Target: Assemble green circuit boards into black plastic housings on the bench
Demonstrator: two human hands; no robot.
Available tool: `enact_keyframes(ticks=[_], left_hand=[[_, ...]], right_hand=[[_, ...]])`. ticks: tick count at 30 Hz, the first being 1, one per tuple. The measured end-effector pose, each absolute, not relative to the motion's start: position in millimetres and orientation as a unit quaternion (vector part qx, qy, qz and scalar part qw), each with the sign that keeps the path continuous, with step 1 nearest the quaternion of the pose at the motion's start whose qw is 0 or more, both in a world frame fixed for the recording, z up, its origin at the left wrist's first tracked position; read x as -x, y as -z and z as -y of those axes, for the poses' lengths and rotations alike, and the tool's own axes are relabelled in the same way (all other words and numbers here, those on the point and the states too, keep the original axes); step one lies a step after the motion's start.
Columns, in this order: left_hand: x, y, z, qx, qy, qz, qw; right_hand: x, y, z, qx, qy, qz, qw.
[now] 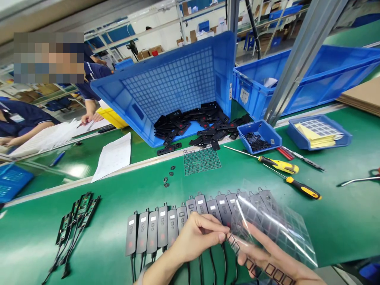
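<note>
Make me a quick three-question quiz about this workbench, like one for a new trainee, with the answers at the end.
1. What does the person's right hand hold?
2. True or false: in the picture, the exposed circuit boards lie to the left of the row of dark cabled devices.
3. What colour are the handles of the two screwdrivers?
a) red and white
b) yellow and black
c) plain blue

Key:
1. A clear sheet with dark square outlines.
2. True.
3. b

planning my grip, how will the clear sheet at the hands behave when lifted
The clear sheet is probably light, as it looks thin and see-through. It likely flexes easily, since it looks bowed at the right hand. Bright glare suggests it may be slippery.
</note>
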State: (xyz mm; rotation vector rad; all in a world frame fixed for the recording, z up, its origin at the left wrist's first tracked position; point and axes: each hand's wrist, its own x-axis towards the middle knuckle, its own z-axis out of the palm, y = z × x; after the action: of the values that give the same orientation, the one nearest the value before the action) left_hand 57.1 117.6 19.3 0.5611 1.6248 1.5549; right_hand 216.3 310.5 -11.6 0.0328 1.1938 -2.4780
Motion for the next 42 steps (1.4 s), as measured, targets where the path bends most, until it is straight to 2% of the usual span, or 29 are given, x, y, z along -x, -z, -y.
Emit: enact_keyframes(ticks=[2,3,8,11,24,32,37,42], left_hand=[[-51,-16,-116,-0.240,-0.599,-0.673,0.361],[-48,-14,-115,-0.272,-0.573,-0.708,0.310],[-35,1,-108,-0.508,-0.303,-0.806,-0.035],[-34,7,-107,-0.560,-0.192,-0.799,-0.103],[-51,-7,-117,-0.593,-0.030,-0.795,-0.125],[-66,-24,-128,-0.530,-0.357,-0.769,0.004],[-69,-25,-133,-0.532,-0.377,-0.757,0.037],[-70,-28,-136,-0.540,-0.356,-0.761,0.043]], right_hand=[[-217,12,-316,-0.011,0.878,-0.440,0.190],[-218,10,-319,-0.013,0.874,-0.450,0.186],[-219,2,-335,-0.053,0.851,-0.498,0.156],[-220,2,-338,-0.069,0.846,-0.511,0.137],[-213,1,-326,-0.070,0.869,-0.472,0.128],[-220,11,-317,-0.046,0.892,-0.434,0.121],[-230,19,-320,-0.049,0.905,-0.401,0.135],[-216,4,-327,-0.041,0.842,-0.508,0.178]])
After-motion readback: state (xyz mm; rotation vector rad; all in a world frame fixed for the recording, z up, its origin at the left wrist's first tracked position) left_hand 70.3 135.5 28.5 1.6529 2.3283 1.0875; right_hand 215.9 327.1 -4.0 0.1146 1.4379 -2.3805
